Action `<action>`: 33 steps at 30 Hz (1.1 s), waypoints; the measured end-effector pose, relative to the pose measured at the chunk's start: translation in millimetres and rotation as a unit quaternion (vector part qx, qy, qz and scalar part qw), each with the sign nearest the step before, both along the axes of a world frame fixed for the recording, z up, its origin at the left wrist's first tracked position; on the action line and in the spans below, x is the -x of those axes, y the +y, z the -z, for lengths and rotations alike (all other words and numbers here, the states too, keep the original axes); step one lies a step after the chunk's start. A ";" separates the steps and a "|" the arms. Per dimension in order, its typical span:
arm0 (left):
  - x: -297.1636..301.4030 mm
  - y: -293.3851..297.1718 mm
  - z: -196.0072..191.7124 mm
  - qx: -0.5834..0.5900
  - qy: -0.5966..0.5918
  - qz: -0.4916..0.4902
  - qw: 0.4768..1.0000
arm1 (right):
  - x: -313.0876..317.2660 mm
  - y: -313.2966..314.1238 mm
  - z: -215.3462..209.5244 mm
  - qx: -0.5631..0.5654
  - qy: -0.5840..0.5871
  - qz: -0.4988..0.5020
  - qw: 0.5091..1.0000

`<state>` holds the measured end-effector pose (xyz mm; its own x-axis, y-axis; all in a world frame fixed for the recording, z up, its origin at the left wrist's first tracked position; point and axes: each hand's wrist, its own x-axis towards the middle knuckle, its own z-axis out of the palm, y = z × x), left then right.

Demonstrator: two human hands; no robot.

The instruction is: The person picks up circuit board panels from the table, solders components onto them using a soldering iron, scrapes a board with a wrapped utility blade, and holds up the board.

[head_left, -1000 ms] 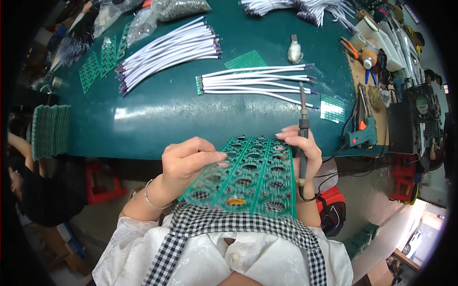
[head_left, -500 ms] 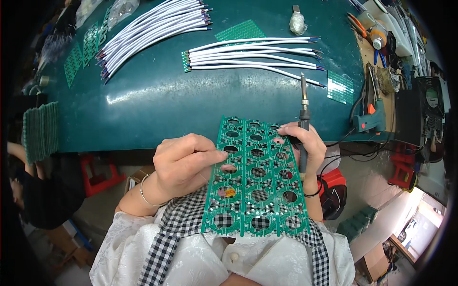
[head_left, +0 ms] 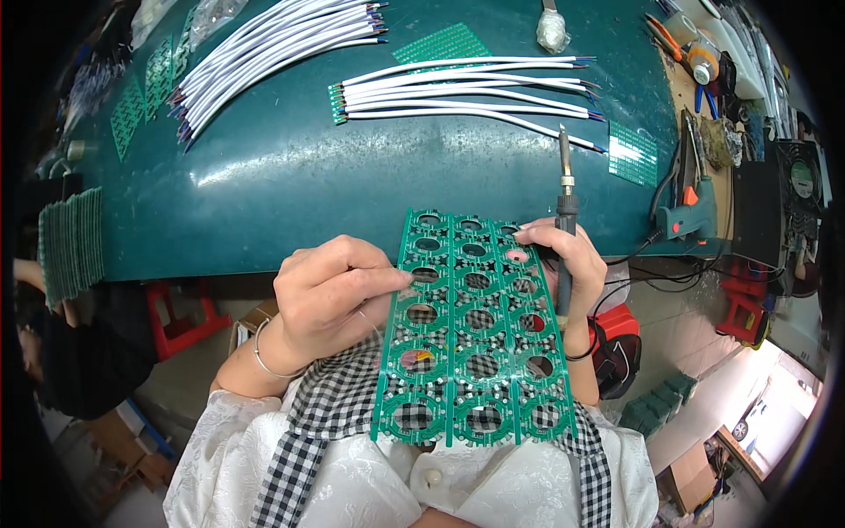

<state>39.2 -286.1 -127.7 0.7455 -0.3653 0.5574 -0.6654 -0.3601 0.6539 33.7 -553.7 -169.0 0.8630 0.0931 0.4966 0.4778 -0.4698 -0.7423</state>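
Note:
A green circuit board panel (head_left: 451,304) with rows of round holes is held up over my lap, tilted, its far end near the table edge. My left hand (head_left: 327,290) is closed at the panel's left edge, thumb and index finger pinched there. A thin shiny strand shows below those fingers; its full run is hidden. My right hand (head_left: 581,268) grips the panel's far right corner and holds a soldering iron (head_left: 566,207) against the palm, tip pointing up and away. Part of the right fingers is hidden behind the panel.
Beyond lie white cables (head_left: 466,91) joined to a small board strip, and a larger white cable bundle (head_left: 282,66). Green boards (head_left: 632,154) lie about. A glue gun (head_left: 691,214) and black cords are at right. Upright stacked boards (head_left: 70,246) stand left, near another person.
The view has shifted slightly. My left hand has drawn a little to the left along the panel edge. My right hand keeps the same hold on iron and panel.

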 end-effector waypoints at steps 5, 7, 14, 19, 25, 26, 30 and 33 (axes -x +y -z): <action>0.9 -0.1 0.0 0.005 0.006 0.004 1.000 | 0.8 0.4 0.3 -0.010 0.006 -0.002 1.000; 1.7 0.2 0.8 0.008 0.011 0.007 1.000 | 0.6 0.2 0.4 -0.009 0.003 -0.006 1.000; 2.4 2.1 1.8 0.006 0.015 0.010 1.000 | -0.3 -0.4 4.4 -0.014 -0.015 -0.016 1.000; 1.6 1.4 -0.1 0.007 0.026 0.037 0.999 | -2.4 -2.4 3.8 -0.018 -0.019 -0.031 0.999; 4.0 3.1 2.3 0.006 0.037 0.052 0.998 | -1.1 -3.2 6.3 -0.016 -0.024 -0.037 0.999; 4.1 3.2 2.9 0.006 0.038 0.052 0.998 | -0.5 -3.3 7.7 -0.020 -0.023 -0.034 0.999; 2.9 2.8 3.3 0.010 0.037 0.055 0.998 | -0.6 -0.1 3.0 -0.022 -0.016 -0.030 0.999; 2.9 3.0 2.8 0.009 0.039 0.058 0.997 | -0.5 -0.9 3.6 -0.027 -0.011 -0.032 0.999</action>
